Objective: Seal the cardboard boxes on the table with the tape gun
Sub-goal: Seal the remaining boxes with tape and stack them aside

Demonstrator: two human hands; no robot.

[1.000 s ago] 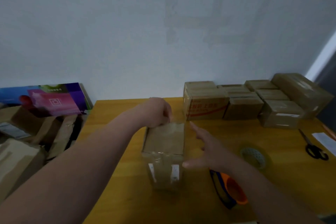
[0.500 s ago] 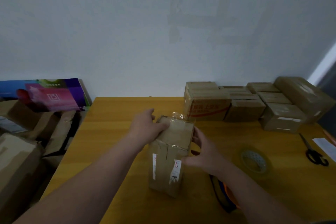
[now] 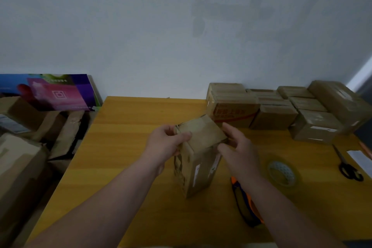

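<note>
A small cardboard box (image 3: 198,159) stands upright on the yellow table (image 3: 124,147), turned with one corner toward me. My left hand (image 3: 165,145) grips its top left edge, thumb over the top face. My right hand (image 3: 237,147) holds its right side near the top. The orange and blue tape gun (image 3: 244,205) lies on the table under my right forearm, partly hidden by it. A roll of clear tape (image 3: 281,173) lies flat to the right of that forearm.
Several sealed cardboard boxes (image 3: 277,110) are lined up at the table's back right. Black scissors (image 3: 348,169) and a white paper slip (image 3: 360,157) lie at the right edge. Loose cartons (image 3: 22,147) and a colourful box (image 3: 52,92) sit off the table's left side.
The box has been rotated so a corner faces me. My right hand went from hovering open beside it to holding its right side; my left hand shifted from the far top edge to the left edge.
</note>
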